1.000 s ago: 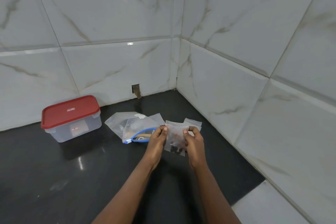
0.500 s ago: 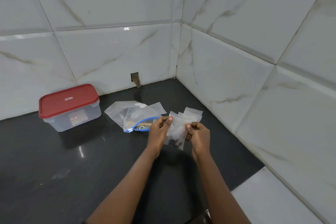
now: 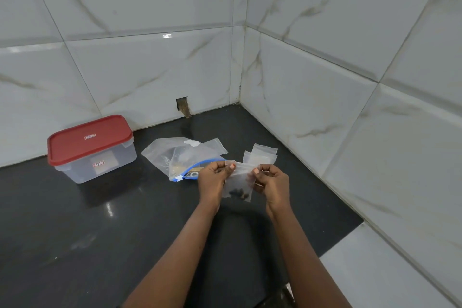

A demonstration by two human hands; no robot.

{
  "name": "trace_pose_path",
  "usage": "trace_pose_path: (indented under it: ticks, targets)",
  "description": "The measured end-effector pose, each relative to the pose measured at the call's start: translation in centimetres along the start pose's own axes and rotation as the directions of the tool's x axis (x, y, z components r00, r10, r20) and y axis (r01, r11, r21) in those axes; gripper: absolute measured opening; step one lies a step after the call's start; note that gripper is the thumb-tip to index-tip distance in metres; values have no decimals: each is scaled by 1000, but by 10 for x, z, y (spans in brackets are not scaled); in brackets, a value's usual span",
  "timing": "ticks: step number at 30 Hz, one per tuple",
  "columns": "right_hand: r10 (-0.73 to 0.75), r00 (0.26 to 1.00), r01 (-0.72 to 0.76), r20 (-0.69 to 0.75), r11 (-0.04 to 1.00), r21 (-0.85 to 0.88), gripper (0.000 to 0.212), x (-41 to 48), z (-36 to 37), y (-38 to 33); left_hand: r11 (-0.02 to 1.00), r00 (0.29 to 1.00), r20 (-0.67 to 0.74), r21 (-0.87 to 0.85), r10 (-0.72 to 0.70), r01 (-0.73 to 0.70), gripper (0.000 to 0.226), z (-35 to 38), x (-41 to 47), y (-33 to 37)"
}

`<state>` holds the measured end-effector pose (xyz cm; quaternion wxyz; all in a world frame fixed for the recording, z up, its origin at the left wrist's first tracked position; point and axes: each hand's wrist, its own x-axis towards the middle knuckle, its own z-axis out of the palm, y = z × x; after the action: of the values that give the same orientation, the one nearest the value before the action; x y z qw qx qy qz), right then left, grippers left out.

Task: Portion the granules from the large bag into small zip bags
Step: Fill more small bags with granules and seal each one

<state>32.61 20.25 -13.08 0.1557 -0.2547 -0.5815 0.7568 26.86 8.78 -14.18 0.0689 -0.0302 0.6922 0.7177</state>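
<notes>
A glossy black stone countertop (image 3: 75,232) is carrying a clear rectangular plastic container with a red lid (image 3: 100,162) at the left. A large clear zip bag with a blue zipper (image 3: 175,157) is lying flat beside it. In front, the left hand (image 3: 212,180) and right hand (image 3: 272,185) are pinching the top corners of a small clear zip bag (image 3: 240,180). It is hanging mouth up, long axis vertical, with dark granules (image 3: 237,192) at its bottom.
</notes>
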Motion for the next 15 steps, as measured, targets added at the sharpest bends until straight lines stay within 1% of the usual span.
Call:
trace_pose_path:
  ticks: [3,6,10,12,13,15]
  targets:
    - [15,1000,-14,-18,999,38,20,0,-2,2,999,1000,0,30,23,-23,11,0,1,-3]
    - [19,999,-17,-26,998,63,23,1,-2,4,991,996,9,99,92,-92,10,0,1,-5]
    - [25,997,-20,-72,998,66,31,2,-1,7,978,987,-13,142,159,-156,5,-1,-1,-5]
    - [24,995,-18,-95,998,61,33,3,2,9,968,982,-16,174,186,-180,7,1,-3,-5]
    - [20,995,-14,-99,998,59,33,3,3,9,968,982,-24,171,189,-183,8,3,-4,-6]
    - [8,996,-3,-89,999,54,31,2,5,8,979,983,-48,111,178,-172,9,4,-6,-6]
